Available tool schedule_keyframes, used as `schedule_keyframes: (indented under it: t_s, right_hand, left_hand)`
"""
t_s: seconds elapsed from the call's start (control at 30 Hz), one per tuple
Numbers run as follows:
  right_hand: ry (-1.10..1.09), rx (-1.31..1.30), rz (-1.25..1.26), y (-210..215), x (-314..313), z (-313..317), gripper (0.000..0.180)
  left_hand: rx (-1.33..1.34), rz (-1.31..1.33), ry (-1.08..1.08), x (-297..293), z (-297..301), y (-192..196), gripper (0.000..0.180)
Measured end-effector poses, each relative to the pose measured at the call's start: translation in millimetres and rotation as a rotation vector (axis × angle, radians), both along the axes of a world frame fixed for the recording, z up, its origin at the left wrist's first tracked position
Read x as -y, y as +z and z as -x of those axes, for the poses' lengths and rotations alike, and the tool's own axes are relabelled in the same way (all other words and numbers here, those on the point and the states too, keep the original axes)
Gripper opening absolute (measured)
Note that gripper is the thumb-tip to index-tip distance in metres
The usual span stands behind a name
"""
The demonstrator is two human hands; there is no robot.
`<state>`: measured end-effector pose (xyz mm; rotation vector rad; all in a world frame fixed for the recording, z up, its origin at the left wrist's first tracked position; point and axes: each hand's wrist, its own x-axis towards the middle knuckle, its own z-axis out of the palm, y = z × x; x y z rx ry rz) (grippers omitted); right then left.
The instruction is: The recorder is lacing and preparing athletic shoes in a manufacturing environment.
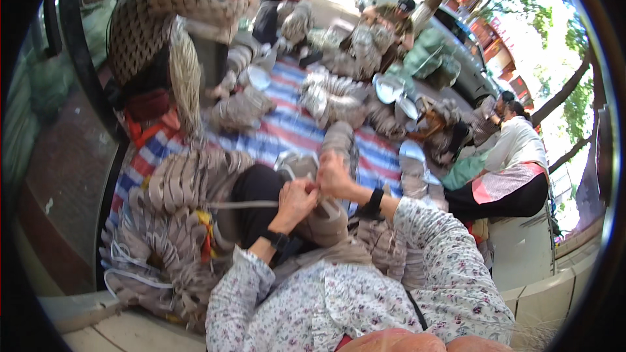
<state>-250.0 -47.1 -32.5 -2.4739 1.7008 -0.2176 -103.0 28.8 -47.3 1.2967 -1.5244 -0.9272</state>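
On my lap lies a beige shoe upper (324,223), with a greyer piece (298,165) just beyond it. My left hand (297,206) is closed in a pinch over the upper, fingertips meeting my right hand. My right hand (334,177) is curled shut above the same piece. What sits between the fingers is too small and blurred to name. A pale flat lace (244,205) crosses my dark knee up to my left hand; whether the fingers hold it is hidden. Beyond my right hand stands a nested stack of beige uppers (340,137).
Heaped uppers with white laces (153,254) lie at my left, below a row of nested ones (195,179). A bundle of long pale laces (186,78) hangs further off. Striped sheeting (267,146) covers the ground. Several people work around it, one (512,163) seated at right.
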Motion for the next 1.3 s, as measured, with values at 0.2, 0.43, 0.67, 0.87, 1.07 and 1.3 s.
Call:
schedule_keyframes:
  t_s: [0.2, 0.43, 0.67, 0.87, 1.07, 1.3]
  right_hand:
    - [0.653, 0.735, -0.067, 85.0, -1.5, -46.9, 0.009]
    - [0.194, 0.459, -0.427, 84.8, -8.6, 34.5, 0.016]
    - [0.253, 0.778, -0.220, 12.8, -47.7, 69.4, 0.011]
    - [0.378, 0.587, -0.039, 15.5, -46.2, 61.1, 0.009]
    - [0.491, 0.364, 0.032, 10.2, -42.2, 66.0, 0.007]
    - [0.496, 0.436, -0.075, 12.9, -39.9, 66.8, 0.015]
  left_hand:
    - [-0.130, -0.117, -0.081, 1.1, 2.1, -7.2, 0.025]
    - [-0.444, -0.198, -0.148, -2.2, 4.8, -4.9, 0.039]
    - [-0.468, -0.309, -0.111, -3.3, 7.7, 5.5, 0.038]
    - [-0.429, -0.318, -0.089, -5.0, 14.0, 10.1, 0.037]
    - [-0.396, -0.311, -0.075, -3.1, 16.4, 8.0, 0.037]
    - [-0.372, -0.300, -0.039, -4.5, 18.3, 11.6, 0.039]
